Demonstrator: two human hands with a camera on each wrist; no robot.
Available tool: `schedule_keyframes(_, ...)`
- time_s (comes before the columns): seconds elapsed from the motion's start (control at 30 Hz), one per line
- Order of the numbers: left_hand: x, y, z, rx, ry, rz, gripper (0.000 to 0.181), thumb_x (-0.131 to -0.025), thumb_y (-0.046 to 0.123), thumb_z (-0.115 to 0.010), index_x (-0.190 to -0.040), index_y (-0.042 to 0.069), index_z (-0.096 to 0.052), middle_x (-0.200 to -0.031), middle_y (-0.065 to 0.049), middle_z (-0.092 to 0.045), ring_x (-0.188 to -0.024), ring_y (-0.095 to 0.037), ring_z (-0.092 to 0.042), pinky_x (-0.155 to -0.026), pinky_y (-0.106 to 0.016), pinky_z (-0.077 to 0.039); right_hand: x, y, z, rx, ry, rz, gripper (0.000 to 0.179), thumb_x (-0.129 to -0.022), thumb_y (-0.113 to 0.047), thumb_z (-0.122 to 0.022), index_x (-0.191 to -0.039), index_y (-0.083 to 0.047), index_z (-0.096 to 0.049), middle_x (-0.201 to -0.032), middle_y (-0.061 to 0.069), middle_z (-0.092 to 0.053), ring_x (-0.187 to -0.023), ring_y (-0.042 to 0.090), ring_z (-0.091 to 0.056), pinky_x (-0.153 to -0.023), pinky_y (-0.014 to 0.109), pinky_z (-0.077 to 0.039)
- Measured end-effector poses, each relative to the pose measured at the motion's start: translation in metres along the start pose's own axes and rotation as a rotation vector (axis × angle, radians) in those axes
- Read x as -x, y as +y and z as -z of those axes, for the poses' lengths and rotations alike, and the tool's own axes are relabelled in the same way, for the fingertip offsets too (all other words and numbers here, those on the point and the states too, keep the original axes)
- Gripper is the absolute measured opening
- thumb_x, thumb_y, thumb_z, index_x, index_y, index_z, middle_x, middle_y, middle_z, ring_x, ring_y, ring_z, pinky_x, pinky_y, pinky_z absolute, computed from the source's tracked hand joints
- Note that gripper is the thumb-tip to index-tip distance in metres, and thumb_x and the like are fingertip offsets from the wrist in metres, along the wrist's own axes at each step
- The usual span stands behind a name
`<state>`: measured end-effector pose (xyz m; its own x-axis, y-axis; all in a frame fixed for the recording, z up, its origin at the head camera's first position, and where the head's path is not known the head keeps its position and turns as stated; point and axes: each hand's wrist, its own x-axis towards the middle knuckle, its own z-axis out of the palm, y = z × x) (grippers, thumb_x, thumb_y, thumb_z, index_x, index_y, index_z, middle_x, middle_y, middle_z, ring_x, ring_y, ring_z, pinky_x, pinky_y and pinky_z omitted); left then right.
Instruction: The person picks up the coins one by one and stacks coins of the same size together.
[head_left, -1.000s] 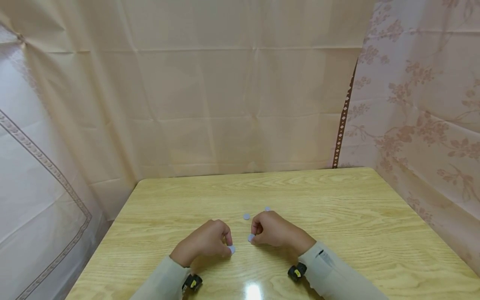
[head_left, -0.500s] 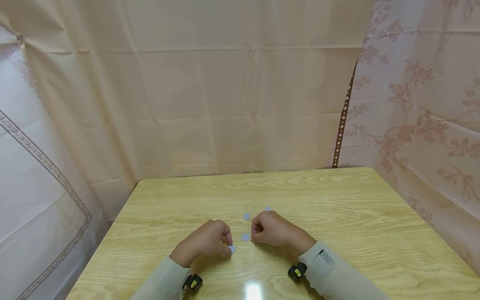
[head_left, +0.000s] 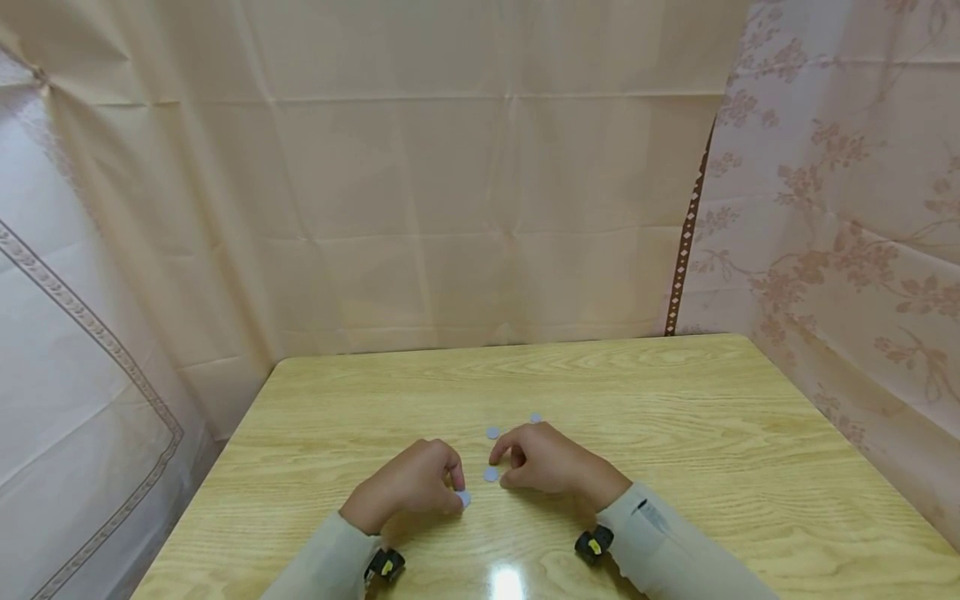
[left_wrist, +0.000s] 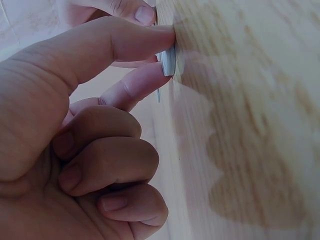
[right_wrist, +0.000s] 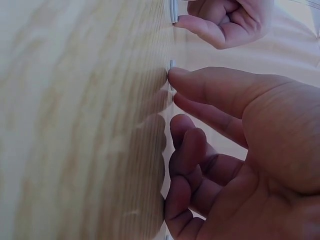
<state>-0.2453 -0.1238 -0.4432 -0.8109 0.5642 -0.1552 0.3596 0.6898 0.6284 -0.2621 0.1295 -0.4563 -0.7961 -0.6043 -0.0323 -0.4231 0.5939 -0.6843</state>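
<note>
My left hand [head_left: 416,485] pinches a small pale disc [head_left: 465,498] on edge between thumb and index finger, near the tabletop. In the left wrist view this piece [left_wrist: 169,61] looks layered, and the other fingers curl toward the palm. My right hand [head_left: 561,463] hovers beside a second pale disc [head_left: 491,474] that lies flat on the wood. Its thumb and index finger stand apart, near that disc's right and far edges. From the right wrist view, the thumb tip [right_wrist: 179,76] partly overlaps the flat disc [right_wrist: 172,63]; whether they touch, I cannot tell.
Two more pale discs lie farther back, one disc [head_left: 492,433] beyond the flat one and another disc [head_left: 536,417] just past the right knuckles. The wood-grain table [head_left: 337,400] ends at a beige curtain [head_left: 465,208]. Floral cloth [head_left: 847,233] hangs on the right.
The disc at my right fingertips has shifted a little left and been let go. My right index finger has since spread away from the thumb. My left hand has stayed still.
</note>
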Motion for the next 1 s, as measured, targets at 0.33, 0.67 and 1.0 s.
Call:
schedule_keyframes(0.33,-0.0009,-0.0009,-0.0004,-0.024,0.003,-0.010,0.018,-0.077,0.014,-0.087,-0.077,0.020,-0.070,-0.072,0.006,-0.062,-0.051,-0.008,-0.045,-0.064,-0.037,-0.050,-0.0001,-0.0003,-0.0004,0.009,-0.005,0.021,0.022,-0.090,-0.014,-0.080,-0.112,-0.016,-0.080,-0.065,-0.007,-0.061,-0.054,0.002,-0.045,-0.053,0.019,-0.036)
schedule_keyframes(0.67,-0.0005,0.0000,0.0001,-0.014,0.000,-0.013,0.017,-0.078,0.013,-0.087,-0.077,0.019,-0.071,-0.075,0.006,-0.063,-0.054,-0.009,-0.047,-0.068,-0.039,-0.052,-0.0003,-0.0024,-0.0023,0.021,-0.037,0.041,0.026,-0.090,-0.014,-0.081,-0.116,-0.017,-0.079,-0.067,-0.005,-0.059,-0.054,0.004,-0.044,-0.053,0.020,-0.036)
schedule_keyframes(1.0,-0.0009,-0.0010,0.0000,0.009,-0.004,-0.005,0.018,-0.077,0.012,-0.087,-0.077,0.018,-0.070,-0.077,0.006,-0.063,-0.055,-0.009,-0.046,-0.051,-0.026,-0.042,0.0002,-0.0067,-0.0034,-0.009,-0.020,0.005,0.007,-0.090,-0.014,-0.082,-0.096,-0.018,-0.081,-0.064,-0.006,-0.057,-0.053,0.004,-0.043,-0.052,0.020,-0.034)
